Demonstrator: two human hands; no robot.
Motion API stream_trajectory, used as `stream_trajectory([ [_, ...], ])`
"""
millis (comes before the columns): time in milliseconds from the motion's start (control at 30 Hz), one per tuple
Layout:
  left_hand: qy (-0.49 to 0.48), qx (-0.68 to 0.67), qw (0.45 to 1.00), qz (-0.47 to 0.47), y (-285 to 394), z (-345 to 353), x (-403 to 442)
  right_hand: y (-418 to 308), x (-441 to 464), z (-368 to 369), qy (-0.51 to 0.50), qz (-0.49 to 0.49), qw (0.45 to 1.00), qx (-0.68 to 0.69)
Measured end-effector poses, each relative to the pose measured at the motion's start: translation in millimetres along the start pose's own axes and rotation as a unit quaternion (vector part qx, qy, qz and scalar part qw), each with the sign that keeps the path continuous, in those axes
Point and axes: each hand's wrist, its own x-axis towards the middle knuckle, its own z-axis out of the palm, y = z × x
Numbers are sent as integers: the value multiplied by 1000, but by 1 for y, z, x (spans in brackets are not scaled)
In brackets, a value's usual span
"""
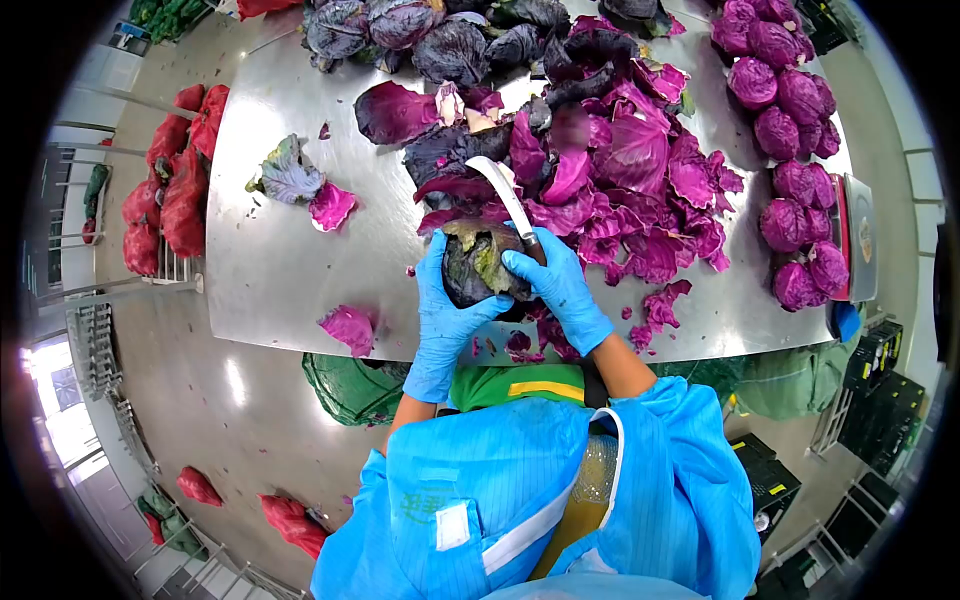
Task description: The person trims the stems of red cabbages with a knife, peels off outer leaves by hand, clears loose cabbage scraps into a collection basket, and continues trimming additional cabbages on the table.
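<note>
A dark cabbage (pixel 478 262) with greenish, ragged outer leaves is held between my two blue-gloved hands, over the near edge of the metal table. My left hand (pixel 445 318) wraps round its left and lower side. On its right side is my right hand (pixel 560 290), closed round the dark handle of a knife and also touching the cabbage. The knife's curved pale blade (pixel 505 197) points up and to the left, past the top of the cabbage. Behind it lies a heap of loose purple leaves (pixel 632 150).
Dark unpeeled cabbages (pixel 450 50) line the table's far side. Bright purple cabbages (pixel 785 225) stand along its right edge, beside a grey device (pixel 860 240). Loose leaves (pixel 290 170) lie on the left of the metal table (pixel 260 280). Red sacks (pixel 185 200) stand beyond its left edge.
</note>
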Motion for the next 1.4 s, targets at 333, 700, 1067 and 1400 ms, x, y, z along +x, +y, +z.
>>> stream_trajectory([
  [333,11,185,981,64,32,29,2,-2,10,-14,152,-89,971,-162],
  [700,-121,257,959,-21,33,-40,-12,-6,17,-29,221,-242,936,-128],
  [1067,-108,319,939,-61,48,-19,-9,-34,-78,-12,2,-81,983,-162],
  [1400,-110,211,968,79,30,-24,-29,12,55,19,70,-182,853,-485],
])
